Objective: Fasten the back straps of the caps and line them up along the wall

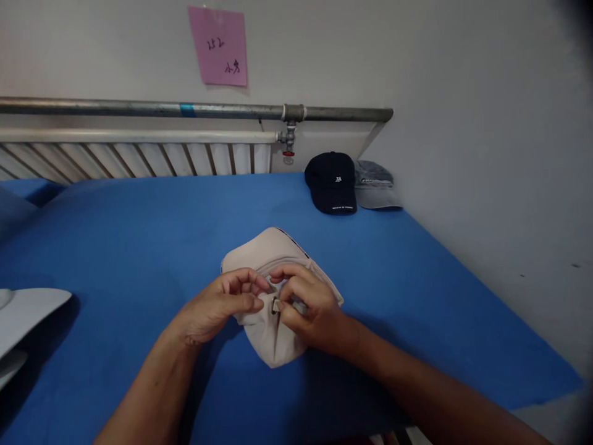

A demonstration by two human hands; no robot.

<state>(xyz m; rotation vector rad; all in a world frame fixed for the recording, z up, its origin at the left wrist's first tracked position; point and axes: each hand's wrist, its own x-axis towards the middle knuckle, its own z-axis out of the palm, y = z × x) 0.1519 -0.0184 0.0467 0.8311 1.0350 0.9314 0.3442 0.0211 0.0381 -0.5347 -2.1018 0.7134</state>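
Pinching the strap (277,305) with our right hand (317,303), we should steady the cap (262,248); our left hand's grip (215,304) is unclear.

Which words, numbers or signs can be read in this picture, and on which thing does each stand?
"252": handwritten on the pink note.
"小" and an unclear character: lower, same note.
Possibly "TA": front of the dark cap.
White text on its brim: too small to read.
Pale mark on the grey cap: too blurred.
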